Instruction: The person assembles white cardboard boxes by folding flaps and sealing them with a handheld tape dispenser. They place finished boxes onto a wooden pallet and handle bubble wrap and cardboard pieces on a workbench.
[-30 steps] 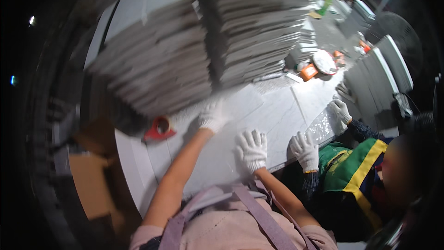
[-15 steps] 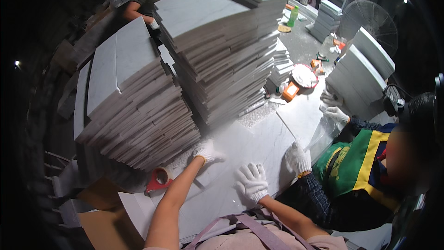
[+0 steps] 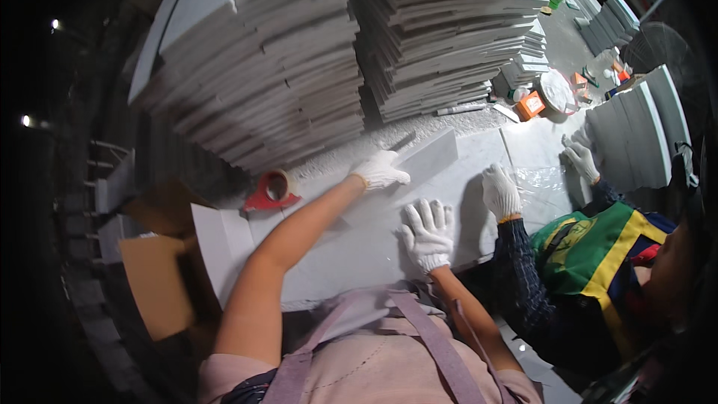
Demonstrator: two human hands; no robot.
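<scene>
In a white knit glove, my left hand is closed at the far edge of a pale grey-veined stone tile. The tile is slightly tilted above the white stone surface, and my fingertips are partly hidden. My right hand, gloved the same way, rests palm down with fingers spread on the pale stone surface in front of me. To its right is a co-worker's gloved hand, near clear plastic film.
Tall stacks of stone tiles rise beyond my hands. A red tape dispenser sits left, near an open cardboard box. Upright slabs, an orange box and a round white-filled container stand right. A co-worker is beside me.
My left hand has moved right and away from me, and a tile now shows tilted beside it. My right hand stays spread on the surface. The view has tipped down toward me.
</scene>
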